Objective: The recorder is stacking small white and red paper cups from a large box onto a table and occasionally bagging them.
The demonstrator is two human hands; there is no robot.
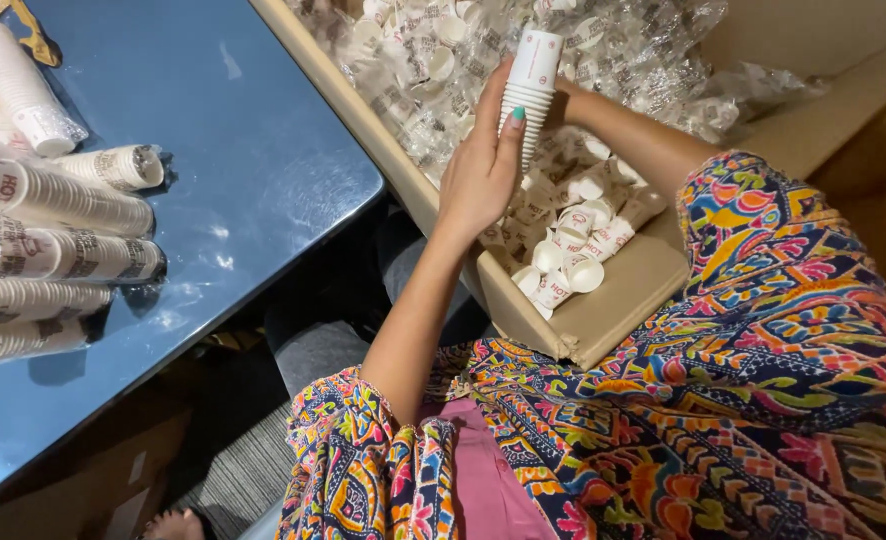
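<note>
Your left hand point(481, 165) is raised over the open brown cardboard box point(603, 315), its fingers point(514, 128) wrapped together around the side of a tall stack of small white paper cups with red print point(531, 85), which stands nearly upright above the box. Your right hand point(560, 100) sits behind that stack and is mostly hidden by it; it touches the stack from the far side, but you cannot tell how its fingers are set. Below the stack, loose white paper cups point(568, 250) lie jumbled in the near corner of the box, and crumpled clear plastic wrappers point(623, 50) fill the part farther from you. To your left, on the glossy dark blue bench point(253, 170), several long sleeves of stacked white cups in clear wrap point(58, 225) lie on their sides, well apart from your hands.
</note>
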